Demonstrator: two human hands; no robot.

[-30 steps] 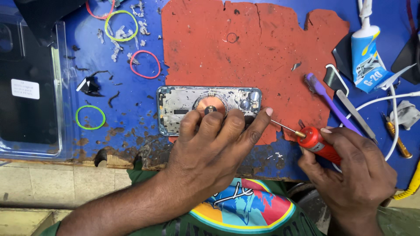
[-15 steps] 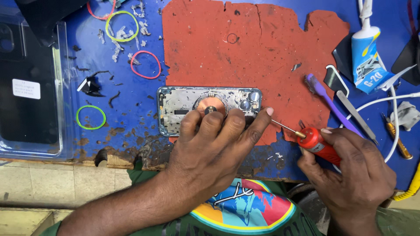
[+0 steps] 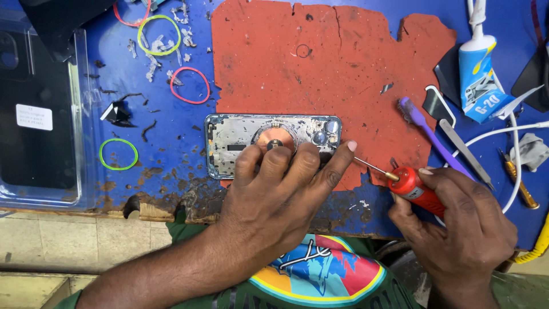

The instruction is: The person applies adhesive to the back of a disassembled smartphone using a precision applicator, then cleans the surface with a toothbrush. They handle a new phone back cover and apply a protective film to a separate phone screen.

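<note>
The phone frame [image 3: 273,146] lies on the mat's [image 3: 343,68] near edge, mid-bench. The left hand [image 3: 280,197] rests on its near side; the right hand [image 3: 457,229] sits to the right, holding a screwdriver [image 3: 409,184] whose tip points left toward the frame's right end. Right of the mat lie a brush [image 3: 429,134], tweezers [image 3: 464,153] and a glue tube [image 3: 479,77]. 3 rubber bands [image 3: 190,85] lie left of the mat, and a plastic case [image 3: 40,114] at far left.

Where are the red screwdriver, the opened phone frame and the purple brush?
red screwdriver [image 3: 419,191]: head view, on its red handle.
opened phone frame [image 3: 240,137]: head view, on its bare inner plate.
purple brush [image 3: 426,130]: head view, on its handle.
</note>
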